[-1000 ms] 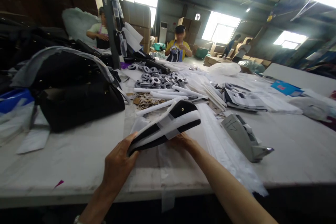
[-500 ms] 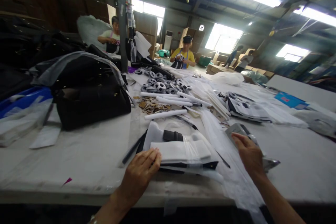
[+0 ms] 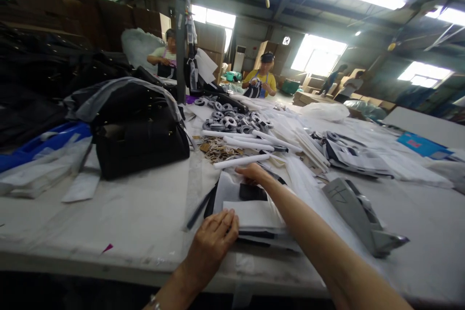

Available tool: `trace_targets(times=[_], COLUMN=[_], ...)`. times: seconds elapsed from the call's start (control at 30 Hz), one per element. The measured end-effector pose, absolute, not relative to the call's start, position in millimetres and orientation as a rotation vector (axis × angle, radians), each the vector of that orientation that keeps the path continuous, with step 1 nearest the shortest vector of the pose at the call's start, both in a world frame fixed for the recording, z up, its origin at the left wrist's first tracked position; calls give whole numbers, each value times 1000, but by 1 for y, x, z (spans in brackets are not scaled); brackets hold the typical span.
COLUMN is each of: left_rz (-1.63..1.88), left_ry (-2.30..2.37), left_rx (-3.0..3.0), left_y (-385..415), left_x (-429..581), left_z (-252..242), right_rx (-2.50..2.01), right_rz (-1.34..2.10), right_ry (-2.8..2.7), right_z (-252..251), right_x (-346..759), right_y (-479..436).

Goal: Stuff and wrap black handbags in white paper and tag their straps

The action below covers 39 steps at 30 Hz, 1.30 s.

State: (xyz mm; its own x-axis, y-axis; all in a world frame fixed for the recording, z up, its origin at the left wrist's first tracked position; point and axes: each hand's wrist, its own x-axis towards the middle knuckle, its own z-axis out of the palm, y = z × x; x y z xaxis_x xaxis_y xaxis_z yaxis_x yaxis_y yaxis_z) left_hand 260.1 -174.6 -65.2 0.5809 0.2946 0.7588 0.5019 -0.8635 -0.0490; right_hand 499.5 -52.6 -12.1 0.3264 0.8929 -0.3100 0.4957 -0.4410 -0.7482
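A flat black piece wrapped in white foam sheet (image 3: 254, 213) lies on the white table (image 3: 138, 213) in front of me. My left hand (image 3: 214, 237) rests on its near left corner with the fingers lying flat, holding nothing. My right hand (image 3: 252, 173) reaches across the piece to its far edge, just short of a white rolled tube (image 3: 241, 161). Its fingers curl downward and are mostly hidden from me. A black tab (image 3: 253, 192) shows through the wrap below that hand.
A grey tape dispenser (image 3: 359, 218) sits to the right. A black handbag (image 3: 141, 145) stands to the left, a blue bag (image 3: 47, 143) beyond it. Grey rings (image 3: 232, 118), white tubes (image 3: 250, 138) and brown tags (image 3: 218, 149) lie ahead. Two people (image 3: 265, 77) work at the far end.
The wrapped piece, held up a second ago, now lies flat on the table. My right hand went to the tape dispenser, then swung back across to the piece's far edge.
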Motion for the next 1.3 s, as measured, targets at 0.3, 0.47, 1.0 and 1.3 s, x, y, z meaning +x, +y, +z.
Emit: trace_targets(times=[0.3, 0.47, 1.0, 1.3], left_rz=[-1195, -1179, -1182, -1100], left_ry=[-669, -648, -659, -668], left_rx=[-2564, -2559, -2581, -2624], left_y=[-175, -175, -176, -176], left_x=[259, 258, 256, 255], left_z=[-65, -64, -63, -62], right_rx=[-1481, -1214, -1275, -1120], right_rz=[1142, 1141, -56, 103], right_ry=[-819, -748, -2113, -2113], right_z=[5, 30, -3, -8], right_x=[495, 499, 438, 426], right_y=[-80, -121, -270, -325])
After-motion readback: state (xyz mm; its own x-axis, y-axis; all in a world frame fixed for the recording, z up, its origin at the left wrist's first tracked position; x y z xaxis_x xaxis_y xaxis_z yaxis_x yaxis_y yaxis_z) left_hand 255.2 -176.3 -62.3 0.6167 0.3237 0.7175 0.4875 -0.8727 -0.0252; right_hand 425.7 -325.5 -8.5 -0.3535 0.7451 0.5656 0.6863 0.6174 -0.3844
